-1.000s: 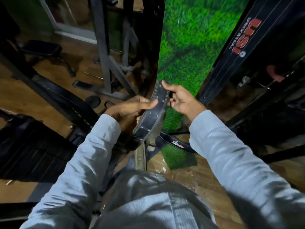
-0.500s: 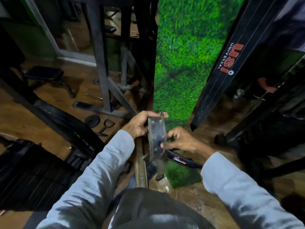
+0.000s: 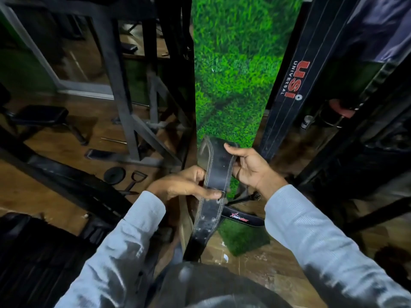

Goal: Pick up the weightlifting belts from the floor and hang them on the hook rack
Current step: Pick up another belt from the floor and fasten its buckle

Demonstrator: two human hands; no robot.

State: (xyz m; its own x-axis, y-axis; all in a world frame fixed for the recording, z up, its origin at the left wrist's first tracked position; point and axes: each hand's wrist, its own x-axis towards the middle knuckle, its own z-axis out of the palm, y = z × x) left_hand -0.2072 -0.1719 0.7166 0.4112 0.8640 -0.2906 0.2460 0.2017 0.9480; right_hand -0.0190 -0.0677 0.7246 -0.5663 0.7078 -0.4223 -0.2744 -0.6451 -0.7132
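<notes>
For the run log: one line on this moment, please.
left hand: grips black belt | right hand: holds its top | second belt: floor | hook rack: unseen

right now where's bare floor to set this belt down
Bare wood floor lies just right of the green turf strip, by the right sleeve. Another patch sits between the bench and the grey frame. Crowded: plate and handle by the left hand.

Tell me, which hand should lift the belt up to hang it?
Probably the right hand. It grips the black leather belt near its upper end, closer to the green wall, so it could raise that end. The left hand pinches lower down, steadying the strap. No hook is visible.
</notes>
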